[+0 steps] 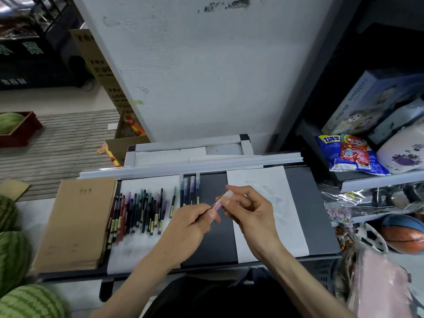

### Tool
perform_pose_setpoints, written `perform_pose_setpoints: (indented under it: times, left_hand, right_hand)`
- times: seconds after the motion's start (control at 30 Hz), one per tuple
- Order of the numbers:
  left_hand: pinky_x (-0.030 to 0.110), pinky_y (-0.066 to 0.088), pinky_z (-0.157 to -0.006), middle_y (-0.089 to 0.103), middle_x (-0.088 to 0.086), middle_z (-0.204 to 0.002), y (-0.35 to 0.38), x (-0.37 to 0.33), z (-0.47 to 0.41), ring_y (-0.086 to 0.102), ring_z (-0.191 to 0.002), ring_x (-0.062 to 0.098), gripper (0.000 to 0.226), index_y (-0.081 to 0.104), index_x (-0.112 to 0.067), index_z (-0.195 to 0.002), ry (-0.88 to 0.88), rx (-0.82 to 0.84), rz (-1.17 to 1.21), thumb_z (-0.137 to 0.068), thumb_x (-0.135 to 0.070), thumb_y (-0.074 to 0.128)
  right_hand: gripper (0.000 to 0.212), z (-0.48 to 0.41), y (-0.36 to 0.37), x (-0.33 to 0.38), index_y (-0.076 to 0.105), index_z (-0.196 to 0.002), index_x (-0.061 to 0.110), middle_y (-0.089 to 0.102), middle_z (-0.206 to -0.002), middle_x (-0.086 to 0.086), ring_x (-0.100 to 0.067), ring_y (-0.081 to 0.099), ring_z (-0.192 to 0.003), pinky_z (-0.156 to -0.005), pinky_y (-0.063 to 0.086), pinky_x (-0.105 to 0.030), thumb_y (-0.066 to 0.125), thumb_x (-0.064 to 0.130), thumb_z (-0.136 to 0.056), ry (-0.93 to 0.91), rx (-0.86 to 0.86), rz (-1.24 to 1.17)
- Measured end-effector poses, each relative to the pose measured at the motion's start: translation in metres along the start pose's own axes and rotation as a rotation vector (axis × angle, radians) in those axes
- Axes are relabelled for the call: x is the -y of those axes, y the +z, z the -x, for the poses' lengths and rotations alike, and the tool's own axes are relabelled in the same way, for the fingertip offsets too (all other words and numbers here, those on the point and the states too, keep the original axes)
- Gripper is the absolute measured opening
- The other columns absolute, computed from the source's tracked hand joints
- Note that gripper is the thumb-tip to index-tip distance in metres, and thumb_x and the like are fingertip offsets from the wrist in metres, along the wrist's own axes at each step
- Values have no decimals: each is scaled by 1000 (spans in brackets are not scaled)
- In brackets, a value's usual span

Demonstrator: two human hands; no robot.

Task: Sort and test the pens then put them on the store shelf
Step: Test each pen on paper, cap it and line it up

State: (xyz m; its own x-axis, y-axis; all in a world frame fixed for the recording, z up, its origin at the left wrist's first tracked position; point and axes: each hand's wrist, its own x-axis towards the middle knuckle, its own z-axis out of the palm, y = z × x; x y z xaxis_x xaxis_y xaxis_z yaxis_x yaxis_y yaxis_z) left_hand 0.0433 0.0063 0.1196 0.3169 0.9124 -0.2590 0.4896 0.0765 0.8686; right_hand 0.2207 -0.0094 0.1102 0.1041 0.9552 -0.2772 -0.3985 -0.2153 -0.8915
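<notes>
Far left, striped watermelons sit stacked at the table edge, and one more lies in a red crate back on the slatted floor. On the dark table comes a stack of brown kraft notebooks, lying flat. Just beside it is a white sheet carrying a crowded row of pens, packed side by side with their long axes running away from the person and leaning slightly right. One green pen lies a little apart on the sheet's right edge. Three more pens lie parallel near the table's back rail, pointing straight away.

Centre stage now: the left hand is curled, fingertips pinching the lower end of a pink pen. The pen is held up above the bare dark strip of table, tilted, its long axis running from lower left to upper right, its clear end uppermost. Which end is the tip, I can't tell. The right hand pinches that upper part, thumb pressed on the barrel, the other fingers curled.

Under the right hand lies a second white sheet with faint scribbles. Behind stands a scuffed white wall. At far right, a store shelf holds a puzzle box and snack bags, with a basketball lower down.
</notes>
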Motion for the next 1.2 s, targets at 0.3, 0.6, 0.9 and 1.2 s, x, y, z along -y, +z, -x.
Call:
perform_pose_setpoints:
  times: [0.3, 0.6, 0.9, 1.2]
  left_hand:
    - [17, 17, -42, 38, 4, -61, 26, 3, -12, 20, -45, 12, 31, 73, -5, -91, -282, 118, 598, -109, -18, 51]
    - [31, 43, -70, 58, 3, -81, 75, 54, -40, 57, -73, 18, 34, 70, -16, -88, -212, -195, -161, -106, -39, 54]
    - [29, 47, -56, 70, -9, -77, 59, 78, -92, 64, -70, 16, 20, 72, -27, -87, -317, -311, -393, -100, -37, 60]
    - [36, 60, -59, 67, 10, -65, 45, 76, -129, 71, -59, 28, 30, 58, -8, -70, -307, -154, -612, -95, -24, 57]
  right_hand:
    - [26, -19, -23, -5, 69, -118, 7, 75, -94, -24, -33, 72, -92, -87, 58, -41, 72, 4, -92, -17, 106, 59]
    - [30, -40, -96, -39, 64, -129, 35, 71, -106, 11, -6, 69, -88, -81, 51, -20, 64, 36, -98, 92, 153, 1123]
    - [39, -32, -134, -68, 53, -139, 24, 56, -131, 3, -19, 62, -111, -83, 54, -31, 54, 24, -100, 44, 121, 1668]
    - [34, -47, -117, -94, 66, -95, 18, 65, -84, 4, -19, 63, -71, -59, 54, -29, 79, 1, -69, -115, 49, 1796]
